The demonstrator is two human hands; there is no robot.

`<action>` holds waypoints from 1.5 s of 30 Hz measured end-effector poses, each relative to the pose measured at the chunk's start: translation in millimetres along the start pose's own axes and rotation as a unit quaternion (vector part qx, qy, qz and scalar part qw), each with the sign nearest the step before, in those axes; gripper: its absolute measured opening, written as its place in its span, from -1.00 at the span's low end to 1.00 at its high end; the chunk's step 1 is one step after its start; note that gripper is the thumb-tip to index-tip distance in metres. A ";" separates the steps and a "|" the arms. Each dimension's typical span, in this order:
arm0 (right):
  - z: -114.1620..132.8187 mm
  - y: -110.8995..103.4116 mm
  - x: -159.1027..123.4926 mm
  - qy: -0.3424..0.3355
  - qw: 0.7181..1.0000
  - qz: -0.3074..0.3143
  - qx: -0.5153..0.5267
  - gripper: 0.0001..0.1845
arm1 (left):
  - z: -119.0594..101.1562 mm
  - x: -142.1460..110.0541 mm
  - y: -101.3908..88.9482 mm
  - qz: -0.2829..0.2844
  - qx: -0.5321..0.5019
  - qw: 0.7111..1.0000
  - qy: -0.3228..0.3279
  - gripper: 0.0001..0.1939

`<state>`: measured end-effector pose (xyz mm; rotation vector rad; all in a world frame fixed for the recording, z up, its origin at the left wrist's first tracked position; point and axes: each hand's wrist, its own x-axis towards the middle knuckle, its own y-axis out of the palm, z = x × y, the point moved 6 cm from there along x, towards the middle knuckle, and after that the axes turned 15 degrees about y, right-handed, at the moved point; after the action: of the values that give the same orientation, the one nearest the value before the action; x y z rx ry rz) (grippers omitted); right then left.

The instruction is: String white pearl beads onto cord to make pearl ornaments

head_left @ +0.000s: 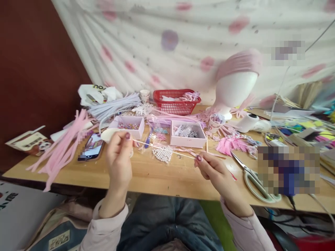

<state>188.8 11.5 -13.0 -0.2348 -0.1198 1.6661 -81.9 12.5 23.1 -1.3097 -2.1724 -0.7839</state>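
Observation:
A thin white cord (180, 153) stretches nearly straight between my two hands above the table. My left hand (119, 162) is closed, its thumb and fingers pinching the cord's left end. At the other end, my right hand (213, 170) pinches the cord between thumb and fingers. Behind my left hand shows a pale rounded thing (108, 134); whether the hand touches it I cannot tell. Just beyond the cord lies a pile of white pearl beads (162, 154), with smaller pink beads (160, 136) behind it.
Beyond the cord are a lilac box of colourful beads (141, 128), a white box of small parts (187, 141) and a red basket (175, 108). Pink strips (68, 139) and a phone (91, 146) lie left. Scissors (258, 184) and a foam head (234, 89) are right.

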 end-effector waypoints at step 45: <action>2.0 41.0 -27.4 -0.051 0.989 -0.031 0.134 -0.91 | 9.1 -101.5 75.6 0.086 -0.187 0.912 -0.354 -0.72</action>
<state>151.2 -20.0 -17.7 0.0586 0.0208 1.6124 28.2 -15.9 -33.2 -2.2312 -2.4457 -0.7523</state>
